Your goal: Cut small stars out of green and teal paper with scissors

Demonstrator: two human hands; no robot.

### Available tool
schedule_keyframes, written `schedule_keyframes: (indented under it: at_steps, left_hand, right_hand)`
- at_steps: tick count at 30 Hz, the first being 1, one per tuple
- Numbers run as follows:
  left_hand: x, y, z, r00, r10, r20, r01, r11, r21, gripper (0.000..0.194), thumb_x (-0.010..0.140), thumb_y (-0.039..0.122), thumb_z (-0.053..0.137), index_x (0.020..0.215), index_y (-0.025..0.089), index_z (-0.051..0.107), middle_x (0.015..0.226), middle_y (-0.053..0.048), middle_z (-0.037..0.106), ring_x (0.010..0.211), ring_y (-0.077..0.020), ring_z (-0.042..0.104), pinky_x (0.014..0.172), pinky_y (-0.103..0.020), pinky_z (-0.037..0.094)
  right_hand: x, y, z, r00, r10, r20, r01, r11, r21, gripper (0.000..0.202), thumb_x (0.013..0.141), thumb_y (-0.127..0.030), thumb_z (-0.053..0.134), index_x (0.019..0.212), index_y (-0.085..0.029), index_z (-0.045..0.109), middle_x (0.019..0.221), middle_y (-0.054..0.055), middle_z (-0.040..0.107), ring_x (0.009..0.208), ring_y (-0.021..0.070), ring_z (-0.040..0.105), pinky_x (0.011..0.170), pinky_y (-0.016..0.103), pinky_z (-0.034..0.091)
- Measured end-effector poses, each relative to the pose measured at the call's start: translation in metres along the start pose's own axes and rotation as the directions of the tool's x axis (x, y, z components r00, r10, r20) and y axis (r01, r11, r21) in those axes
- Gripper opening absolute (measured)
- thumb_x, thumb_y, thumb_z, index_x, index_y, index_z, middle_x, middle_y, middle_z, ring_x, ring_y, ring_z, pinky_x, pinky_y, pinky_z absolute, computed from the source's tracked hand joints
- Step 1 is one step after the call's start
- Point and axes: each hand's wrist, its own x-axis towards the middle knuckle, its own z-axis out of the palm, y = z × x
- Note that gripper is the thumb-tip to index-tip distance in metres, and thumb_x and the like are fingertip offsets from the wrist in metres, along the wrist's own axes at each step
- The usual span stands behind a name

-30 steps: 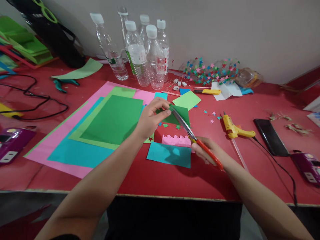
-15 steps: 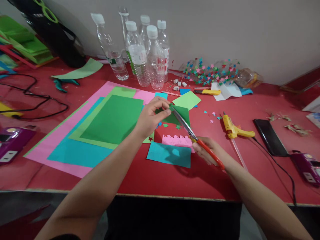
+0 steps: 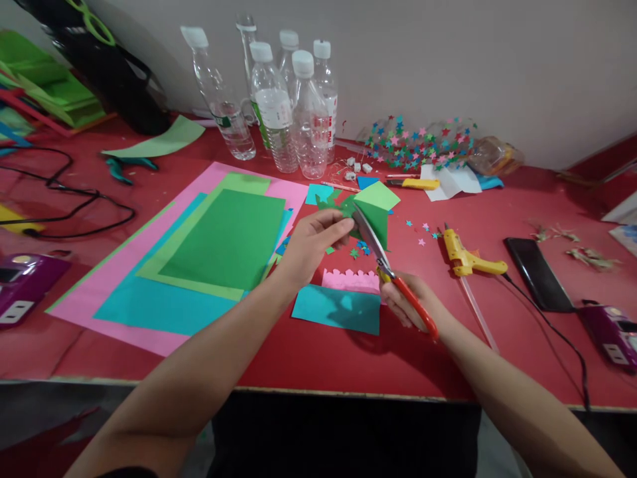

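My left hand (image 3: 323, 234) pinches a dark green paper piece (image 3: 377, 222) above the table; its left part has a jagged cut edge. In my right hand (image 3: 411, 302) are scissors (image 3: 405, 292) with red handles, their blades lying against the green paper close to my left fingertips. Below them, a pink paper strip (image 3: 351, 280) with a scalloped edge and a blue paper rectangle (image 3: 338, 309) lie on the table. Small cut green and blue stars (image 3: 354, 253) are scattered under the held paper. A light green paper (image 3: 381, 196) lies behind it.
Stacked coloured sheets (image 3: 223, 239) lie at left. Several plastic bottles (image 3: 273, 113) stand at the back. A star-covered bottle (image 3: 423, 143) lies near the wall. A yellow cutter (image 3: 421, 184), glue gun (image 3: 470, 255) and black phone (image 3: 537, 273) are at right, with a cable running forward.
My left hand and the green paper have shifted right. The scissor blades have moved slightly right along with them, while my right hand stays nearly in place.
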Motion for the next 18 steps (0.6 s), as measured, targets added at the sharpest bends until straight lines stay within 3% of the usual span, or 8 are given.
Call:
schedule_keyframes:
  at_steps: [4, 12, 18]
  left_hand:
    - [0.0041, -0.0014, -0.0037, 0.997, -0.011, -0.077, 0.000, 0.991, -0.136, 0.008, 0.071, 0.024, 0.070, 0.070, 0.018, 0.065, 0.056, 0.005, 0.057, 0.053, -0.0054, 0.049, 0.054, -0.019, 0.040]
    - [0.0043, 0.0000, -0.0057, 0.993, 0.034, -0.109, -0.053, 0.984, -0.173, 0.005, 0.074, 0.018, 0.065, 0.070, 0.018, 0.062, 0.059, 0.004, 0.058, 0.056, -0.0051, 0.052, 0.057, -0.018, 0.042]
    - [0.0043, 0.0044, -0.0073, 0.985, 0.129, -0.118, -0.129, 0.992, 0.006, 0.005, 0.076, 0.018, 0.062, 0.072, 0.018, 0.059, 0.063, 0.004, 0.057, 0.058, -0.0063, 0.053, 0.059, -0.020, 0.044]
  right_hand:
    - [0.0011, 0.0036, -0.0004, 1.000, 0.006, 0.004, -0.006, 1.000, 0.007, 0.046, 0.077, -0.062, 0.057, 0.066, -0.021, 0.040, 0.040, -0.011, 0.035, 0.030, 0.0055, 0.032, 0.032, 0.020, 0.025]
    - [0.0016, 0.0048, -0.0008, 1.000, -0.018, 0.018, 0.018, 1.000, -0.016, 0.047, 0.079, -0.064, 0.055, 0.064, -0.022, 0.038, 0.042, -0.010, 0.034, 0.031, 0.0055, 0.032, 0.034, 0.021, 0.024]
    - [0.0012, -0.0007, -0.0053, 0.998, -0.010, 0.068, 0.013, 0.999, -0.040, 0.049, 0.078, -0.066, 0.055, 0.066, -0.021, 0.038, 0.045, -0.009, 0.036, 0.033, 0.0054, 0.033, 0.035, 0.021, 0.024]
